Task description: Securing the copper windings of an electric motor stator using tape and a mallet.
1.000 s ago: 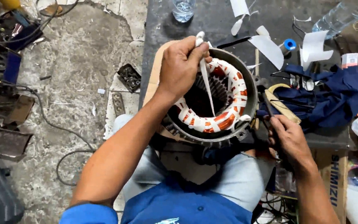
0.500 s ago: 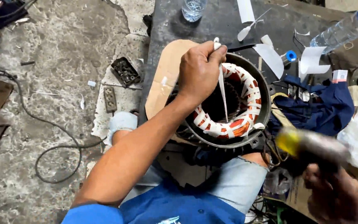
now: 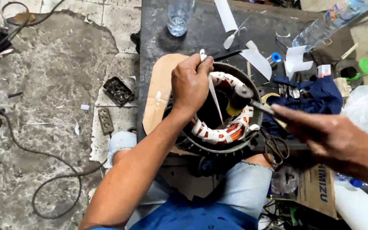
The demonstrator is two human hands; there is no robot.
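The left hand pinches a white strip over the motor stator at the worktop's near edge. The right hand, blurred, is clenched around a mallet whose head sits inside the stator's ring.

Your dark workbench carries a glass of water at the far edge, white paper strips, a plastic bottle lying down, blue cloth, and a cardboard sheet under the motor stator. The cracked floor holds a cable and small metal parts.
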